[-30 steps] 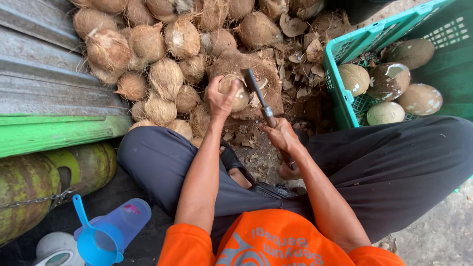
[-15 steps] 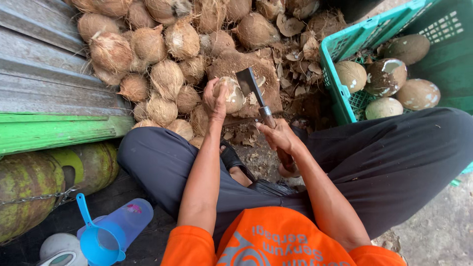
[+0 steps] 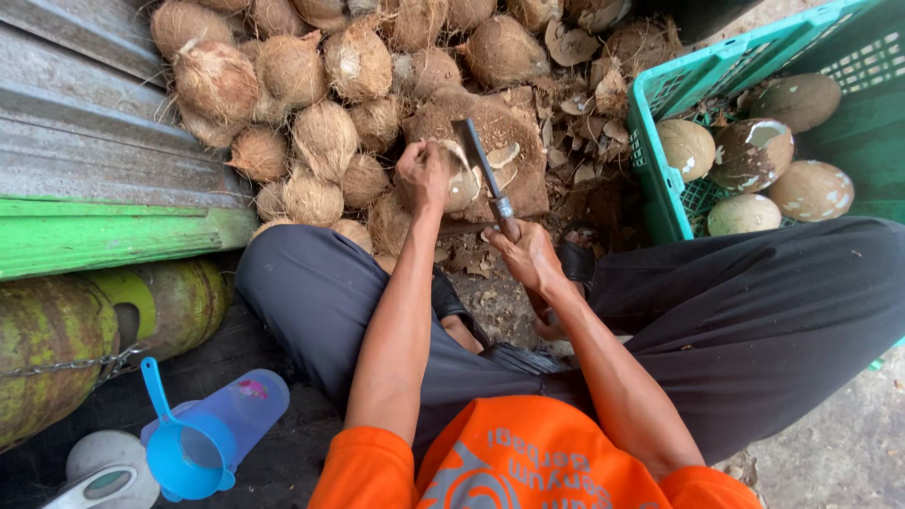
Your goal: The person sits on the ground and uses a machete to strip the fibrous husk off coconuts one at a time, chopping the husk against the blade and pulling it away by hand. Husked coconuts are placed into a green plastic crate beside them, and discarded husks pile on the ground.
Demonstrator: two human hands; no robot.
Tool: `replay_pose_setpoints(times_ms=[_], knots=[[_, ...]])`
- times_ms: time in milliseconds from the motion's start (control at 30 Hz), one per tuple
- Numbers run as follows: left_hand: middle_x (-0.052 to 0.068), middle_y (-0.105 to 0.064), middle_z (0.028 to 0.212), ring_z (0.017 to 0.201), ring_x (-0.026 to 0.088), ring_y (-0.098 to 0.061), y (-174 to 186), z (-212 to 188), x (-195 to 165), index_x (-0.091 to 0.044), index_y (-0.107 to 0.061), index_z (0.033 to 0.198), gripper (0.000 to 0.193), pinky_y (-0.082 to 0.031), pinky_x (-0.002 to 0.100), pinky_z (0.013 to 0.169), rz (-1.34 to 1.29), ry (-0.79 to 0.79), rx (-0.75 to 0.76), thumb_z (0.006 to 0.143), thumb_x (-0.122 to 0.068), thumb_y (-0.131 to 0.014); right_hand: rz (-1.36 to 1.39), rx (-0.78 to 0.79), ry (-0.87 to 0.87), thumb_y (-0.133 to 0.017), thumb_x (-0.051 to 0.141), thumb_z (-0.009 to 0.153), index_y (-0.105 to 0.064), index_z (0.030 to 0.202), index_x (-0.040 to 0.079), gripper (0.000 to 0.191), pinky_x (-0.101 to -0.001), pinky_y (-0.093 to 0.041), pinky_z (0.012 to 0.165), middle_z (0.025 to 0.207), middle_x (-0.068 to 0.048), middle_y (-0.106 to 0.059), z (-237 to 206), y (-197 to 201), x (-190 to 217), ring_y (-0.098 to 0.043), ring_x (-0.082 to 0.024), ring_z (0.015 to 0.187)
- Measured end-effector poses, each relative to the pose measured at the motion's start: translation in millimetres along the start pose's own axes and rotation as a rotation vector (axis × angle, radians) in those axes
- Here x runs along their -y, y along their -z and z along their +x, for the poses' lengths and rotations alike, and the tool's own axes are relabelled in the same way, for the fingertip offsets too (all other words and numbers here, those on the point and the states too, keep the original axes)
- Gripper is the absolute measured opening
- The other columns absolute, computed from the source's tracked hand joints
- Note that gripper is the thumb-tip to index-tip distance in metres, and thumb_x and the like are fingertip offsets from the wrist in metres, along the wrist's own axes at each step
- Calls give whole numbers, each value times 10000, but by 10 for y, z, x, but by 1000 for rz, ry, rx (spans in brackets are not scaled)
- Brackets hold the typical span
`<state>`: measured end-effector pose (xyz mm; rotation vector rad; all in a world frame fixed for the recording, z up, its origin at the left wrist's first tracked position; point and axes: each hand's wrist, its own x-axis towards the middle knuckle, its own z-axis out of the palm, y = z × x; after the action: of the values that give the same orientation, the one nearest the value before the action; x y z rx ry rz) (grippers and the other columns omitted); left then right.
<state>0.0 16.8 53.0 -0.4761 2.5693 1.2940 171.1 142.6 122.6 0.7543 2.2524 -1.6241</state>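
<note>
My left hand grips a partly peeled coconut and holds it against a brown wooden chopping block. My right hand is closed on the handle of a cleaver, whose blade rests against the right side of the coconut. Both arms reach forward over my crossed legs in dark trousers.
A pile of several husky brown coconuts lies ahead and to the left. A green plastic crate on the right holds peeled coconuts. Corrugated metal sheet, a green gas cylinder and a blue scoop sit at left.
The cleaver blade has come down from a raised tilt onto the coconut. My left hand has kept the coconut on the block, turning it slightly.
</note>
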Motion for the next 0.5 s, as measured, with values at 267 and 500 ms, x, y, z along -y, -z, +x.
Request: replay_pose_setpoints(times_ms=[267, 500], knots=[[25, -744, 811, 657, 178, -630, 16, -17, 27, -142, -736, 916, 374, -445, 372, 575, 11, -31, -50, 971, -454, -537, 283, -84, 67, -694, 257, 965, -623, 740, 87, 291, -320, -361, 447, 579, 20, -530, -21, -26, -37, -454, -90, 492], [22, -708, 774, 570, 165, -594, -74, -17, 148, -161, -718, 974, 320, -407, 372, 507, -59, -91, -62, 975, -417, -526, -142, 2, -9, -694, 351, 979, -591, 710, 32, 430, -399, -416, 501, 565, -41, -546, 13, -31, -38, -477, -159, 500]])
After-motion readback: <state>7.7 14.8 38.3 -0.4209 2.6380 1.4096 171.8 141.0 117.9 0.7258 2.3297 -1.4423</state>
